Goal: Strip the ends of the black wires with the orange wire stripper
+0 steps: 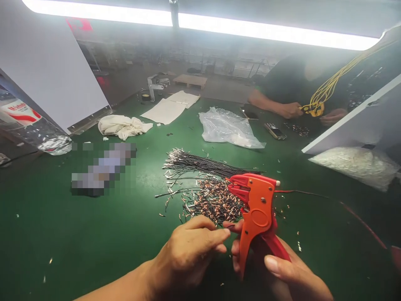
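Nearest: left hand [184,251], fingers curled, thumb out toward the tool; can't tell if they pinch anything. Right hand [296,269] wraps the handles of an orange-and-red wire stripper [260,213], fingers grasping it, stripper raised over the green tabletop [109,238], nose pointing left. Step in hand, my read: working wire ends with the stripper. Next move probably calls for a steady left pinch and an end lined up with the nose. Stripper looks worn little: orange body, dark screws, oval panel, red handle and nose. Just beyond: heap of short clippings [209,200], many copper-coloured; behind it a bundle of black wires [203,162], silvery tips left. Farther: clear plastic bag [228,125], then a co-worker's hand [291,110] by yellow wires [326,85].
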### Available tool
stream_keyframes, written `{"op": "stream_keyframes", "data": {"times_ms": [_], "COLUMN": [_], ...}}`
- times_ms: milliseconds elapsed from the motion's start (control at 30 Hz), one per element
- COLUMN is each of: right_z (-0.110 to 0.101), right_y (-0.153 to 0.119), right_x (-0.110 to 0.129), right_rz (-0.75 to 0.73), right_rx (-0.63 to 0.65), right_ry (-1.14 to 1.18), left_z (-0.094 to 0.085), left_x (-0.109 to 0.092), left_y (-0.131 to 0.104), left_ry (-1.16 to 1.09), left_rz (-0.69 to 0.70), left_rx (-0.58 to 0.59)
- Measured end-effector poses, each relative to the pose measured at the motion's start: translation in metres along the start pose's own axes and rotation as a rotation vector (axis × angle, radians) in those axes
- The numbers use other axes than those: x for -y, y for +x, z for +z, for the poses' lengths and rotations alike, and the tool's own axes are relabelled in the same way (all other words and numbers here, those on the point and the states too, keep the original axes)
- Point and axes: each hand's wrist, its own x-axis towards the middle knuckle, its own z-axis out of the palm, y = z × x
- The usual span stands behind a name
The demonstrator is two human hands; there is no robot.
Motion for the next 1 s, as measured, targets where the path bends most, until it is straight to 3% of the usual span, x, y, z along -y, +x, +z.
{"op": "stream_keyframes", "data": {"times_ms": [167,367,767,1000], "right_z": [-0.002,0.000,0.002,0.001], "right_y": [0.001,0.004,0.004,0.002], "right_x": [-0.002,-0.010,-0.006,-0.012], "right_rz": [0.157,0.235,0.302,0.294], "right_rx": [0.176,0.349,0.377,0.382], "right_ry": [0.121,0.317,0.290,0.232], "left_z": [-0.014,-0.034,-0.041,-0.043], "left_x": [0.003,0.002,0.005,0.003], "left_y": [0.005,0.014,0.012,0.020], "left_ry": [0.123,0.132,0.114,-0.091], "left_rz": [0.007,-0.151,-0.355,-0.512], "left_rx": [-0.139,-0.250,-0.395,-0.522]}}
